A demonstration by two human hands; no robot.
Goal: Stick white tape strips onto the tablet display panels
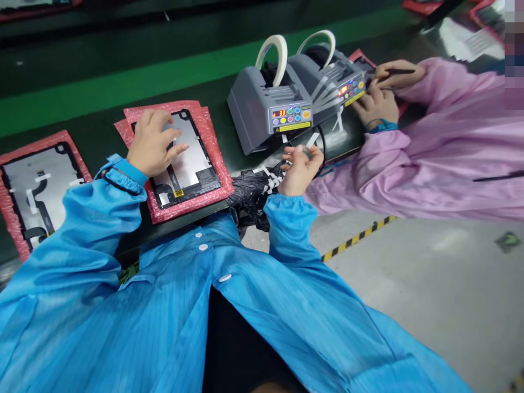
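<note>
My left hand (153, 143) is over the upper left part of a tablet screen panel (192, 158), thumb and fingers apart, nothing visible between them. Whether the fingertips touch the panel I cannot tell. The panel has a silver back, a black frame and a dark flex cable with a yellow end. Under it lies red bubble wrap (223, 172). My right hand (301, 172) is in front of the nearer tape dispenser (256, 109), pinching a short white strip of tape (313, 140) that sticks up from the fingertips.
A second panel (57, 185) on bubble wrap lies at the left. Another tape dispenser (319, 76) stands beside the first. A black bag (249, 188) with tape scraps hangs at the table edge. At the right, a co-worker's hands (379, 103) work close by, one with a dark pen-like tool.
</note>
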